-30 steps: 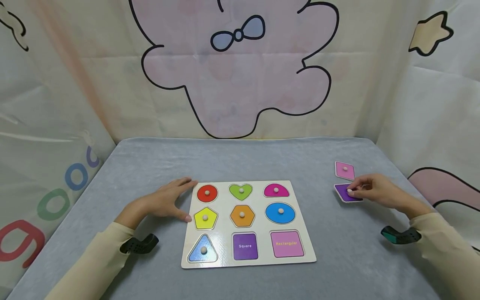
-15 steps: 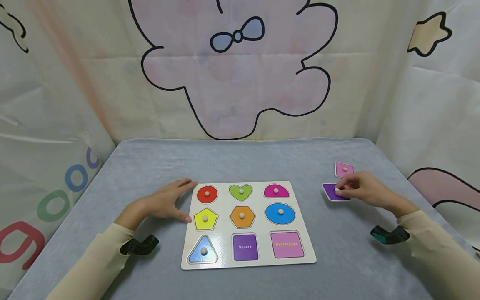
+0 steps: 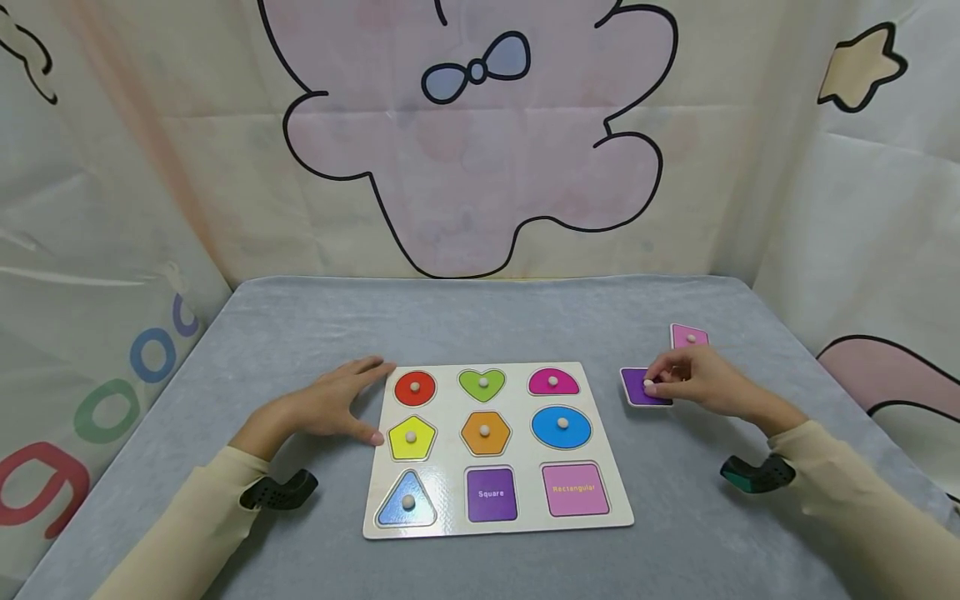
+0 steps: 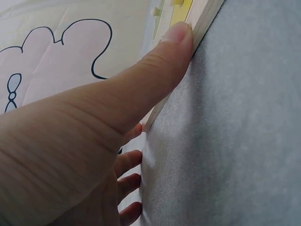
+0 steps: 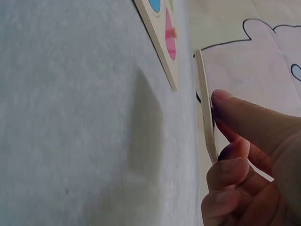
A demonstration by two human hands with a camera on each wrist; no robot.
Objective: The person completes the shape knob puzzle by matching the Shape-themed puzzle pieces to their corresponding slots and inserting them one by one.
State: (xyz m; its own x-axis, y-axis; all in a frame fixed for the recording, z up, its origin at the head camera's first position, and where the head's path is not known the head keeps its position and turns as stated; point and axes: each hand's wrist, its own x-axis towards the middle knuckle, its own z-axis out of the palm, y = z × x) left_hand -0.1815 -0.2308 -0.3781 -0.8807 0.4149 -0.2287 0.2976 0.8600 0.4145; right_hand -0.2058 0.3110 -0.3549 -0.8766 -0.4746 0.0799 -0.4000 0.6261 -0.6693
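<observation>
A white puzzle board (image 3: 450,508) with coloured shapes lies mid-table. Its purple slot marked "Square" (image 3: 491,507) and pink slot marked "Rectangular" (image 3: 575,502) hold no piece. My left hand (image 3: 322,402) rests at the board's left edge; its thumb touches that edge and the fingers are spread. With my right hand (image 3: 708,383) I pinch the small knob of a purple puzzle piece (image 3: 634,390), right of the board. The right wrist view shows this piece (image 5: 205,101) edge-on, lifted off the cloth above its shadow. A pink puzzle piece (image 3: 686,334) lies behind the right hand, partly hidden.
Knobbed pieces fill the board's other slots, among them a red circle (image 3: 408,396), an orange hexagon (image 3: 474,442) and a blue triangle (image 3: 393,512). Grey cloth (image 3: 450,321) covers the table. Printed curtains (image 3: 465,167) stand behind and at both sides.
My right hand has moved left with the purple piece, towards the board, and now partly covers the pink piece. The left hand and the board have stayed in place.
</observation>
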